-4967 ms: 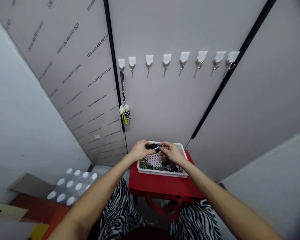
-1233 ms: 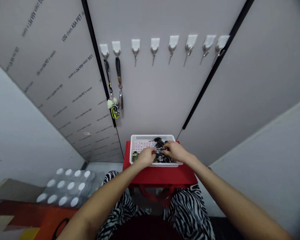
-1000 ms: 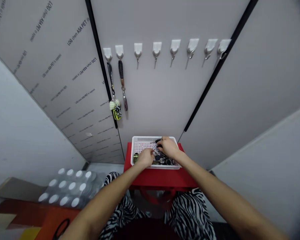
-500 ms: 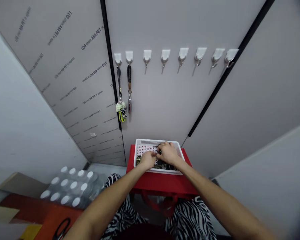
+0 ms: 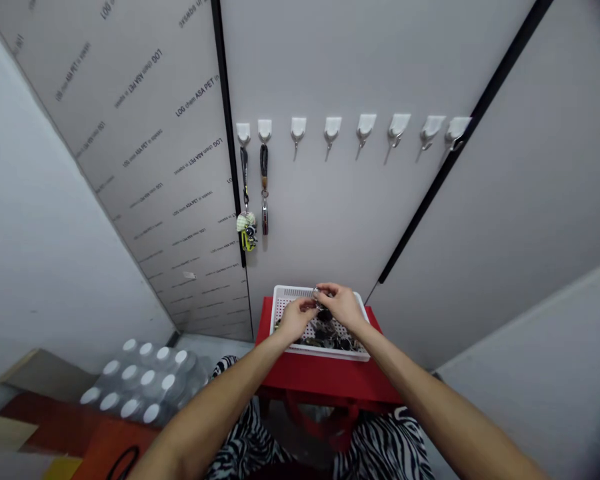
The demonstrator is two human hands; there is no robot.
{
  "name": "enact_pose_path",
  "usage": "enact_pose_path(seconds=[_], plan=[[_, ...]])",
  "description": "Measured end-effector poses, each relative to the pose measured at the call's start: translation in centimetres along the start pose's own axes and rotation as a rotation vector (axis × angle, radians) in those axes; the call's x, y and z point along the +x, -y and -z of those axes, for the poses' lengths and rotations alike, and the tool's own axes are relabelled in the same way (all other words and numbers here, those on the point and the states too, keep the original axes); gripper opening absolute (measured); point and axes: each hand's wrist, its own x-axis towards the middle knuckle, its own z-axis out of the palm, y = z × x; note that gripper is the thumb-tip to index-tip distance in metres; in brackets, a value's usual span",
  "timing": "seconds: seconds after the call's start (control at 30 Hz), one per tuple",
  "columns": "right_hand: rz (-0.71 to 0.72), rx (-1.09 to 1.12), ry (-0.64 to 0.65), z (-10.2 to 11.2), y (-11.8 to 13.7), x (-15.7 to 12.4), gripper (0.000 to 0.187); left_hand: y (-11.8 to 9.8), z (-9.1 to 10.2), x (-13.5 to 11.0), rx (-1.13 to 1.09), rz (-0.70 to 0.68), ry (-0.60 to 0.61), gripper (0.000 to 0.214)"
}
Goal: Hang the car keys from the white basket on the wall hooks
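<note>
Right hand [image 5: 341, 305] pinched metal ring [image 5: 317, 293] over white basket [image 5: 330, 353]; left hand [image 5: 296, 319] close beside, grip unclear. Basket sat on red bench [image 5: 325, 380]; keychains [image 5: 265, 219] hung from hooks [image 5: 265, 131].

Between the row of hooks [image 5: 333, 125] at upper centre and the basket [image 5: 330, 353] at lower centre, the pale panel [image 5: 320, 220] leaves a broad passage. Left of centre, two hanging straps, one ending in a yellow-green charm [image 5: 247, 230], the other braided [image 5: 264, 161], narrow it. Over the basket, the left hand [image 5: 295, 320] and right hand [image 5: 344, 307] block entry to its middle; their forearms cross its near-left and right rims. Its far-left corner stays reachable from above.
</note>
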Motion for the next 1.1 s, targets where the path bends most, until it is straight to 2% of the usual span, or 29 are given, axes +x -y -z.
enact_pose_path(seconds=[0.2, 0.4, 0.53, 0.73, 0.87, 0.97, 1.1], plan=[[0.015, 0.134, -0.075, 0.0, 2.0, 0.8, 0.027, -1.4, 0.5, 0.4, -0.009, -0.094, -0.038, 0.020], [0.091, 0.326, -0.008, -0.1, 3.0, 2.8, 0.023, -4.2, 2.4, 1.6, -0.138, -0.086, -0.076, 0.018], [0.190, 0.376, -0.029, 0.9, 6.7, 4.9, 0.020, -8.1, 4.6, 2.7, -0.225, -0.107, -0.097, 0.018], [0.327, 0.476, -0.197, 3.3, 15.0, 9.0, 0.023, -15.9, 8.3, 5.7, -0.249, -0.282, -0.214, 0.015], [0.357, 0.534, -0.321, 4.4, 18.7, 11.8, 0.027, -19.9, 9.9, 8.0, -0.244, -0.326, -0.306, 0.017], [0.329, 0.532, -0.366, 4.8, 19.9, 13.3, 0.027, -21.1, 10.3, 9.9, -0.172, -0.304, -0.390, 0.020], [0.280, 0.422, -0.432, 4.6, 19.5, 14.8, 0.025, -20.7, 10.3, 11.8, -0.041, -0.236, -0.453, 0.020]])
